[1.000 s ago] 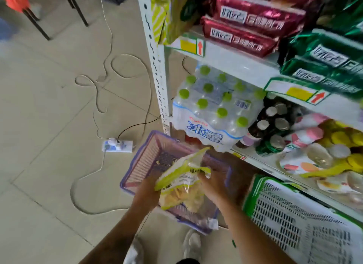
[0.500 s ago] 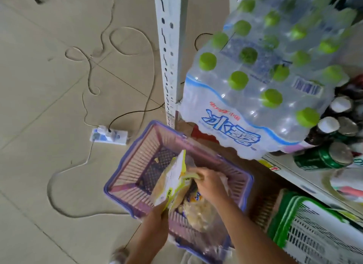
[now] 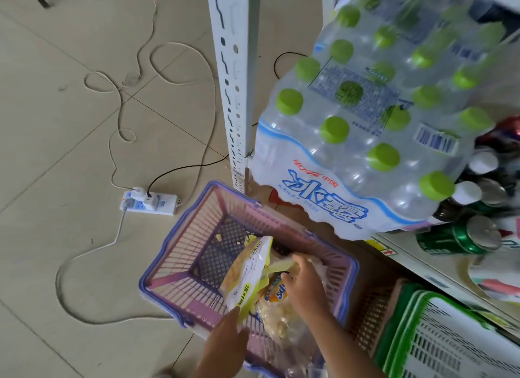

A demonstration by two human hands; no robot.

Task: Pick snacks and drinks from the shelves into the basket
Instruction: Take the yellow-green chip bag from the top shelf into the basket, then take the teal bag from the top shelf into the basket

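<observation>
Lying on the tiled floor at the left, a white power strip (image 3: pixel 149 204) trails looped cords. Right of it sits the pink basket (image 3: pixel 180 268) with purple rim. Over it the left hand (image 3: pixel 225 341) pinches the lower corner of a yellow-green snack bag (image 3: pixel 250 279), held upright inside the basket. The right hand (image 3: pixel 306 284) reaches into the basket, its fingers curled on another packet (image 3: pixel 277 293) there. Above right, a shrink-wrapped water bottle pack (image 3: pixel 365 124) overhangs the shelf, beside cans (image 3: pixel 461 237).

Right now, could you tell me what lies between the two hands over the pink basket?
In the head view, a yellow-and-white snack bag sits between the left hand and right hand.
</observation>
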